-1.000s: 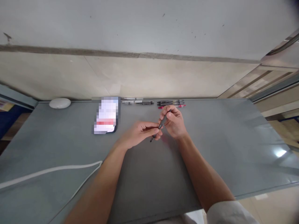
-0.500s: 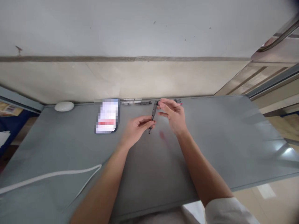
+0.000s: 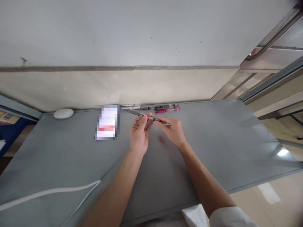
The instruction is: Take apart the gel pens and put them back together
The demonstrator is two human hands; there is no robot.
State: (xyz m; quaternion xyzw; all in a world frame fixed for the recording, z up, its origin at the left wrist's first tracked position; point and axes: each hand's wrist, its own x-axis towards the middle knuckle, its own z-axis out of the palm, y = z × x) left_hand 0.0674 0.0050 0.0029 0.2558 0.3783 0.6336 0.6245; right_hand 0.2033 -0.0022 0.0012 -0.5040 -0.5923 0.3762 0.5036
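Note:
Between my two hands a dark grey pen (image 3: 134, 112) is held slantwise above the grey table. Thumb and fingers of my left hand (image 3: 140, 134) are closed around its middle. My right hand (image 3: 172, 129) pinches the pen's right end with its fingertips, which hide part of that end. Just beyond my hands, several pens lie along the wall side. A red pen (image 3: 167, 110) and black pens (image 3: 163, 107) are on the right, and a white and grey pen (image 3: 137, 108) is on the left.
A phone with a lit, blurred screen (image 3: 106, 123) lies left of my hands. Farther left is a white rounded object (image 3: 63, 113). A white cable (image 3: 54, 191) crosses the table (image 3: 213, 142) at the front left. The wall (image 3: 151, 85) rises behind the table's far edge.
The pen has turned from nearly upright to slantwise, its left end now pointing to the far left. My right hand has closed on its right end. The view has shifted slightly.

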